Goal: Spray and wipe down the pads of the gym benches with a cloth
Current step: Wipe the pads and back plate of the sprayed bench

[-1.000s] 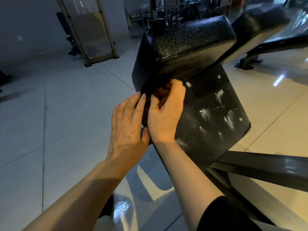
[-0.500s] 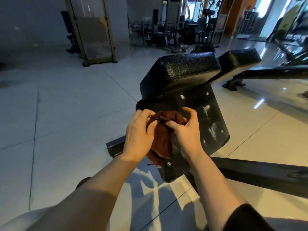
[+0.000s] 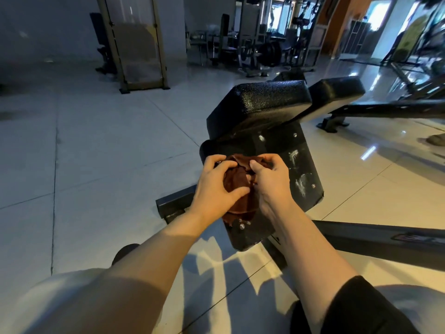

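Now both hands have come off the pad (image 3: 262,102) and gather the cloth (image 3: 237,182) between them: the left hand (image 3: 214,186) and right hand (image 3: 271,183) pinch its folds, probably refolding before more wiping. White smears (image 3: 301,183) remain on the panel (image 3: 284,145) below. Behind stand a second bench (image 3: 337,92) and machines; nothing blocks.

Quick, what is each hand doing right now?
Left hand: fingers curled, gripping the brown cloth.
Right hand: pinching the same cloth.
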Demonstrator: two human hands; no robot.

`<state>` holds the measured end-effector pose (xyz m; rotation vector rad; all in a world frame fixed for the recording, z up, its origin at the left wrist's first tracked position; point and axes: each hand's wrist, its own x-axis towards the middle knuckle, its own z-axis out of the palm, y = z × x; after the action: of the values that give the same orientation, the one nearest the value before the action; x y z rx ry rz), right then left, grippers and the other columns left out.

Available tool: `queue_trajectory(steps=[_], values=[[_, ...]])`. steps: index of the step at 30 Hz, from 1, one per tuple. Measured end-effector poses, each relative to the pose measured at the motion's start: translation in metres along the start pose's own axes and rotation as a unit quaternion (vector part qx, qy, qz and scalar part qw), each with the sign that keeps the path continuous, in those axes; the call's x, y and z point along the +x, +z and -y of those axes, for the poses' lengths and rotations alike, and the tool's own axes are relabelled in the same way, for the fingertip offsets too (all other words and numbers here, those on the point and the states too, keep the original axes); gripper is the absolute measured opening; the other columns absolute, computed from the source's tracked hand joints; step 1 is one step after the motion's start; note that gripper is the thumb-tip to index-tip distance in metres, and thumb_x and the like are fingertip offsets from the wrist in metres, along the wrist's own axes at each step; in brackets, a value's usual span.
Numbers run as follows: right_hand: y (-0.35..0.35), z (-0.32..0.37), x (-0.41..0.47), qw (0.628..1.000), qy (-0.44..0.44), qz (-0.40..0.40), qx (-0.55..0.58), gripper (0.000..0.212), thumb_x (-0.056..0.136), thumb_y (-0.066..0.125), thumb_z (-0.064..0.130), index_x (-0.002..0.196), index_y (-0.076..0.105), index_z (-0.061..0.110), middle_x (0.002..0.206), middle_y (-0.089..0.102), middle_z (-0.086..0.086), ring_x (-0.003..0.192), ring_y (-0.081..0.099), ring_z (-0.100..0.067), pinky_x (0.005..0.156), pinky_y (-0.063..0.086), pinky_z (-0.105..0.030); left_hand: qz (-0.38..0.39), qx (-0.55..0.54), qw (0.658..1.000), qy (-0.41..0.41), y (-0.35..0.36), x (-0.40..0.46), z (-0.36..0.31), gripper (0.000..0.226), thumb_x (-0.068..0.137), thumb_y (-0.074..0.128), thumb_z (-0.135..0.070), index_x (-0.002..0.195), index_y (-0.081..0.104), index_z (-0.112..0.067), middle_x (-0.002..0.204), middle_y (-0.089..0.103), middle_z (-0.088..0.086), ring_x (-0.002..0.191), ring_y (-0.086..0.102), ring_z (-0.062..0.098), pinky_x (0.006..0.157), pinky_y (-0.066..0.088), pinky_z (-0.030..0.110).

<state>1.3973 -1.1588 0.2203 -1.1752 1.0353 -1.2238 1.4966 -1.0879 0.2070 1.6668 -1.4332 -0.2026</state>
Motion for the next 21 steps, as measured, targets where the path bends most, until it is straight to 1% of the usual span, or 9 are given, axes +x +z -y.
queue_trajectory(steps=[2, 3, 5, 7, 9, 12, 15, 19, 21], values=[[-0.002, 0.003, -0.003, 0.998, 0.027, 0.05, 0.031, 0.01, 0.09, 0.064, 0.014, 0.095, 0.06, 0.022, 0.099, 0.064, -0.012, 0.074, 0.065, -0.024, 0.073, 0.056, -0.039, -0.024, 0.011, 1.0, -0.009, 0.001, 0.003, -0.001, 0.037, 0.08, 0.079, -0.021, 0.114, 0.065, -0.016, 0.12, 0.047, -0.007, 0.107, 0.044, 0.003, 0.089, 0.032, 0.006], [-0.006, 0.005, -0.003, 0.997, 0.019, 0.077, 0.005, 0.018, 0.089, 0.068, 0.018, 0.104, 0.061, 0.022, 0.105, 0.062, -0.008, 0.077, 0.064, -0.018, 0.073, 0.053, -0.032, -0.035, 0.007, 0.999, -0.014, 0.001, 0.006, -0.002, 0.029, 0.082, 0.077, -0.018, 0.109, 0.067, -0.016, 0.115, 0.053, -0.004, 0.103, 0.05, 0.005, 0.084, 0.034, 0.004], [-0.012, 0.008, -0.001, 0.986, -0.041, 0.133, -0.093, 0.045, 0.079, 0.078, 0.026, 0.12, 0.06, 0.027, 0.12, 0.051, 0.002, 0.1, 0.056, -0.008, 0.08, 0.046, -0.02, -0.041, -0.014, 0.999, -0.021, 0.001, 0.013, -0.002, 0.018, 0.088, 0.07, -0.015, 0.105, 0.068, -0.018, 0.106, 0.059, -0.004, 0.098, 0.056, 0.009, 0.078, 0.039, 0.004], [-0.015, 0.008, -0.001, 0.97, -0.071, 0.211, -0.099, 0.061, 0.069, 0.085, 0.023, 0.125, 0.061, 0.03, 0.135, 0.041, 0.007, 0.115, 0.046, 0.0, 0.085, 0.042, -0.011, -0.034, -0.066, 0.997, -0.028, -0.001, 0.019, 0.001, 0.011, 0.092, 0.064, -0.018, 0.102, 0.067, -0.021, 0.101, 0.064, -0.005, 0.093, 0.061, 0.009, 0.077, 0.048, 0.012], [-0.016, 0.005, 0.004, 0.955, -0.088, 0.272, -0.079, 0.069, 0.066, 0.085, 0.018, 0.129, 0.06, 0.031, 0.146, 0.036, 0.01, 0.124, 0.041, 0.003, 0.094, 0.04, -0.012, -0.016, -0.134, 0.99, -0.033, -0.005, 0.024, 0.005, 0.007, 0.095, 0.061, -0.021, 0.099, 0.064, -0.025, 0.097, 0.066, -0.006, 0.091, 0.064, 0.006, 0.077, 0.054, 0.02], [-0.015, 0.0, 0.012, 0.931, -0.121, 0.32, -0.127, 0.082, 0.062, 0.084, 0.013, 0.135, 0.053, 0.034, 0.149, 0.036, 0.011, 0.129, 0.04, -0.001, 0.105, 0.041, -0.026, -0.006, -0.222, 0.973, -0.06, -0.007, 0.03, 0.012, 0.01, 0.094, 0.062, -0.022, 0.094, 0.063, -0.032, 0.099, 0.068, -0.003, 0.096, 0.066, 0.012, 0.079, 0.057, 0.029], [-0.009, -0.007, 0.02, 0.94, -0.18, 0.244, -0.155, 0.078, 0.066, 0.082, 0.0, 0.135, 0.055, 0.023, 0.136, 0.052, 0.002, 0.122, 0.05, -0.007, 0.106, 0.044, -0.038, -0.01, -0.275, 0.958, -0.082, -0.006, 0.038, 0.012, 0.009, 0.093, 0.063, -0.019, 0.099, 0.062, -0.026, 0.103, 0.069, 0.002, 0.096, 0.069, 0.016, 0.073, 0.057, 0.027], [0.003, -0.02, 0.022, 0.973, -0.197, 0.077, -0.091, 0.061, 0.072, 0.08, 0.002, 0.123, 0.05, 0.019, 0.108, 0.061, 0.01, 0.096, 0.06, 0.004, 0.085, 0.052, -0.02, -0.017, -0.183, 0.983, -0.013, -0.004, 0.046, 0.009, 0.018, 0.094, 0.062, -0.025, 0.111, 0.058, -0.03, 0.121, 0.056, -0.002, 0.105, 0.063, 0.013, 0.082, 0.057, 0.028], [0.01, -0.021, 0.022, 0.976, -0.203, -0.049, -0.064, 0.051, 0.074, 0.079, 0.007, 0.112, 0.047, 0.019, 0.102, 0.059, 0.006, 0.09, 0.061, -0.002, 0.078, 0.051, -0.019, -0.056, -0.108, 0.993, 0.005, -0.001, 0.045, 0.008, 0.026, 0.093, 0.064, -0.022, 0.116, 0.053, -0.027, 0.122, 0.044, -0.007, 0.107, 0.058, 0.006, 0.087, 0.053, 0.018]])
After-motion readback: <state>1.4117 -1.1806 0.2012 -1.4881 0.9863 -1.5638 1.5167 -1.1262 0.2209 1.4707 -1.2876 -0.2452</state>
